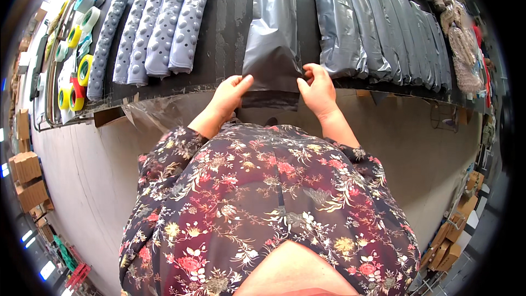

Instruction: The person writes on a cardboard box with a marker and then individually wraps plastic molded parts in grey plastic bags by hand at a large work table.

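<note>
A long, shiny grey plastic mailing bag (274, 38) lies lengthwise in front of me on the dark table. Its loose near end hangs past the table's front edge. My left hand (232, 97) is closed with the thumb along the left border of this end, its other fingers mostly hidden. On the opposite border, my right hand (319, 92) pinches the bag between thumb and curled fingers. Whatever fills the bag is hidden. Just right of it lies a row of similar packed grey bags (342, 33), side by side. Several grey rolls with raised round dots (183, 27) lie to the left.
Rolls of yellow tape (85, 70) and pale tape (90, 19) lie at the table's far left. Beige textured rolls (466, 49) sit at the far right. Clear film (150, 114) hangs below the front edge. Cardboard boxes (30, 181) stand on the left.
</note>
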### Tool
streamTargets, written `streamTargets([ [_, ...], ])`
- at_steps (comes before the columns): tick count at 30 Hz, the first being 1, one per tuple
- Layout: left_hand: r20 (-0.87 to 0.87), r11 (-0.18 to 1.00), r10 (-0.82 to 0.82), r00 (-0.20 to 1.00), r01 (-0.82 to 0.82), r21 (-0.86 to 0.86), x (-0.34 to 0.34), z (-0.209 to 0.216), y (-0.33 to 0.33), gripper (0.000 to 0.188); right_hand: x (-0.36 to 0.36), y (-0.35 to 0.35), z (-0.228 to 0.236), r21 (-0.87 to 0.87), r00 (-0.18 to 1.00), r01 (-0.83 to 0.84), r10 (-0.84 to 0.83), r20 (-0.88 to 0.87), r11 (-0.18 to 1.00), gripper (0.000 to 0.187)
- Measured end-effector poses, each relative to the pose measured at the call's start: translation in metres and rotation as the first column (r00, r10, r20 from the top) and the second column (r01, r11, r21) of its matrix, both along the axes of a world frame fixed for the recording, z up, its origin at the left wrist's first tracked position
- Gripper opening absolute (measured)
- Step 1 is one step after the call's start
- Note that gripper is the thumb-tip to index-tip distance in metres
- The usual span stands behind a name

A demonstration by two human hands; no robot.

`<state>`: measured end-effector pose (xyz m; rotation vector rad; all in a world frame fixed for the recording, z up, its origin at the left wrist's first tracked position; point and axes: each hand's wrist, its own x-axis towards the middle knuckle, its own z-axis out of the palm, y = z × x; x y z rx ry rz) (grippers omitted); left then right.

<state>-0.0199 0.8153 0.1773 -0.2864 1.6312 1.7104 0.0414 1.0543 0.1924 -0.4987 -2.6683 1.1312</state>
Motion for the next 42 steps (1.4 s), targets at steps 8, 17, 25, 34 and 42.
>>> streamTargets([
  [8, 0.043, 0.989, -0.121, 0.992, 0.117, 0.091, 0.050, 0.014, -0.010, 0.023, -0.014, -0.040, 0.016, 0.135, 0.715, -0.671, 0.684, -0.145, 0.729, 0.015],
  [17, 0.039, 0.996, 0.001, 0.999, -0.004, 0.090, 0.043, 0.032, -0.013, 0.028, -0.035, -0.059, 0.017, -0.097, 0.743, -0.658, 0.665, 0.078, 0.747, 0.018],
  [25, -0.154, 0.990, -0.127, 0.980, 0.115, -0.082, 0.036, 0.022, -0.013, 0.018, -0.043, -0.072, 0.035, -0.003, 0.654, -0.743, 0.727, 0.207, 0.669, 0.014],
  [34, -0.134, 0.974, -0.225, 0.965, 0.219, -0.061, 0.027, 0.022, -0.023, 0.024, 0.003, -0.044, 0.029, 0.097, 0.578, -0.809, 0.815, -0.044, 0.579, 0.014],
  [42, -0.162, 0.773, -0.628, 0.762, 0.586, -0.242, -0.005, 0.024, -0.059, 0.030, 0.179, 0.086, -0.075, -0.112, 0.270, -0.651, 0.368, 0.890, 0.751, 0.020],
])
